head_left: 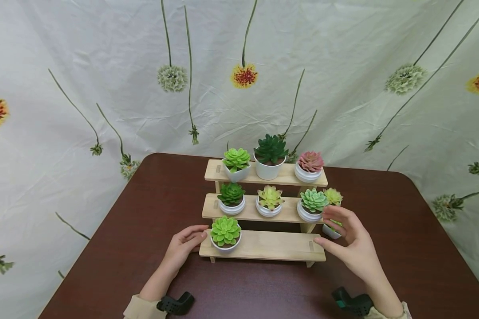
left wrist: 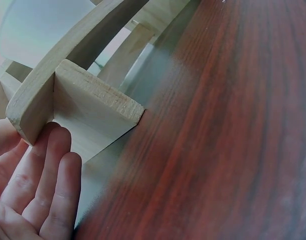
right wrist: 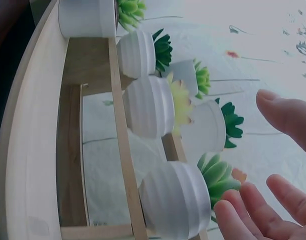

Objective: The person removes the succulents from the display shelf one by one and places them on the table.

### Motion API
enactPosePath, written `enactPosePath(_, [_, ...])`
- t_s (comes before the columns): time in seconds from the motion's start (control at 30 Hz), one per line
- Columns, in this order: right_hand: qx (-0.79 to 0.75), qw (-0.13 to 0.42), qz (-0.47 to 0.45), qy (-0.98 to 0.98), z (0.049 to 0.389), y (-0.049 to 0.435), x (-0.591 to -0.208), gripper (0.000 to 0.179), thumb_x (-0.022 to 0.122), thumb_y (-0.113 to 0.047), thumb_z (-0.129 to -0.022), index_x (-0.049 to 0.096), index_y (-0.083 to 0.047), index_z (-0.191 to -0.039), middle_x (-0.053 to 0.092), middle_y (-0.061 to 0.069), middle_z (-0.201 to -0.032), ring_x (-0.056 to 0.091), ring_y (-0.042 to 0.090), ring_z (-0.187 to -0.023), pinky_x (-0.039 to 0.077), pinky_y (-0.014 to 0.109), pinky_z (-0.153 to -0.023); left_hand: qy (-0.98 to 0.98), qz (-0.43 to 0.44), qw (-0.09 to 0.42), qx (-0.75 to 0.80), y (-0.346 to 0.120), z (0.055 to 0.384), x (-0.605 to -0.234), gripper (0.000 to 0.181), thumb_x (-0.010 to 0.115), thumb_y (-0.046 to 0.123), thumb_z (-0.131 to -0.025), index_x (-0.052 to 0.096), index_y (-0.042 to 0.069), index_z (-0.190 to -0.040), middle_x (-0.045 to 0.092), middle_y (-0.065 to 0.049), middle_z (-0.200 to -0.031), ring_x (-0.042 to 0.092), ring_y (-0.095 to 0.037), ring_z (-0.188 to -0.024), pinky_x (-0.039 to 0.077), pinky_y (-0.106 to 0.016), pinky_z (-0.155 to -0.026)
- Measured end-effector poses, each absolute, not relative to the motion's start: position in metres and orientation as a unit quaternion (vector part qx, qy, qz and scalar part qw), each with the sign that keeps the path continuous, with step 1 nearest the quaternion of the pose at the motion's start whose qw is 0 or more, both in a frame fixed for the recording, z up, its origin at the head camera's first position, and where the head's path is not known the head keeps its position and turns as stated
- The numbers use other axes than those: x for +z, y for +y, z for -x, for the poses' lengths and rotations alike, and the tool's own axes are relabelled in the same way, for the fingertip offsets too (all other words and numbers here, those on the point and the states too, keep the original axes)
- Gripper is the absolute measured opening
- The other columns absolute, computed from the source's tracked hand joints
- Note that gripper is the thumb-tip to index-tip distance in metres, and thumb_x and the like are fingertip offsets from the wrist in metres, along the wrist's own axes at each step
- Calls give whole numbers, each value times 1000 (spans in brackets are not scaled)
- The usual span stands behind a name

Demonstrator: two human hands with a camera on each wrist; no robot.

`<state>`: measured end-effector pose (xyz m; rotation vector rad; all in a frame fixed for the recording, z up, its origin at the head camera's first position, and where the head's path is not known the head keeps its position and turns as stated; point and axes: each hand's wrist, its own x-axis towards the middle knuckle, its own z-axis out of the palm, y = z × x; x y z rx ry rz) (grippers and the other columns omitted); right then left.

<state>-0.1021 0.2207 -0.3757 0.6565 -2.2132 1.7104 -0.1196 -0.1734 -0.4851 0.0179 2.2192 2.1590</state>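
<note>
A three-tier wooden plant stand (head_left: 279,246) stands on the dark table. My left hand (head_left: 183,243) holds the left end of its lowest step, fingertips (left wrist: 55,137) under the board. Close by on that step sits a bright green potted succulent (head_left: 225,231). My right hand (head_left: 353,241) is raised at the stand's right side with fingers spread and nothing in them; its thumb overlaps the lowest step's end in the head view. Nearest its fingertips is a pale green succulent (head_left: 313,201) in a ribbed white pot (right wrist: 175,200), right end of the middle step.
The middle step also bears a dark green succulent (head_left: 231,194) and a yellowish one (head_left: 270,197). Three more line the top step, including a pink one (head_left: 310,161). Behind my right hand are a yellow-green succulent (head_left: 333,196) and a partly hidden white pot (head_left: 331,232). A flowered cloth (head_left: 343,110) hangs behind.
</note>
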Motion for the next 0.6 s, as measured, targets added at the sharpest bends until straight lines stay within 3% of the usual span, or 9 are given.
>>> enactPosePath(0.33, [583, 134, -228, -768, 96, 203, -370, 70, 76, 16, -67, 45, 5, -129, 48, 23, -123, 55, 18, -111, 44, 25, -94, 710, -1, 30, 703, -174, 120, -486, 36, 63, 14, -90, 58, -6, -119, 69, -5, -99, 64, -12, -91, 54, -30, -73])
enactPosePath(0.6, [591, 96, -230, -767, 94, 192, -370, 70, 79, 11, -67, 46, 2, -129, 48, 22, -126, 53, 21, -114, 42, 28, -96, 707, 1, 34, 706, -174, 120, -486, 36, 64, 15, -90, 58, -5, -120, 69, -6, -99, 64, -12, -92, 54, -30, -73])
